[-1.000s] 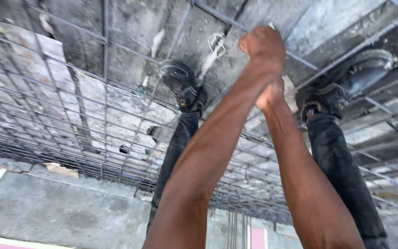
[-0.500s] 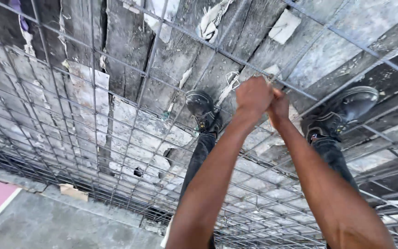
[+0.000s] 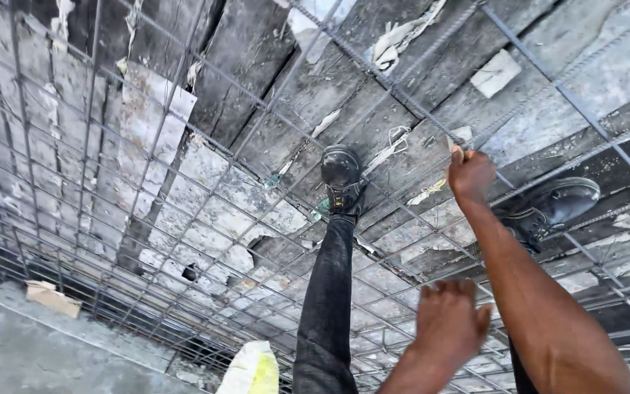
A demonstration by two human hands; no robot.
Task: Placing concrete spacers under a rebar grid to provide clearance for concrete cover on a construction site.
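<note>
I look down at a grid of steel reinforcing bars (image 3: 205,197) laid over worn grey formwork boards (image 3: 147,117). My right hand (image 3: 469,174) reaches far out, its fingers closed on a steel bar at a crossing of the mesh. Nearer to me, my left hand (image 3: 450,321) hovers above the mesh with fingers spread and nothing in it. My black boots stand on the bars: the left boot (image 3: 341,179) is beside the right hand, and the right boot (image 3: 557,204) is partly hidden by my forearm.
Torn paper scraps (image 3: 402,33) and a loop of white wire (image 3: 397,142) lie on the boards under the mesh. A concrete ledge (image 3: 16,354) with a piece of cardboard (image 3: 52,298) runs along the lower left. A yellow-white bag (image 3: 253,368) shows at the bottom edge.
Both hands were together at the bar crossing. My left hand has now let go and pulled back toward me with its fingers spread, while the right hand stays at the crossing.
</note>
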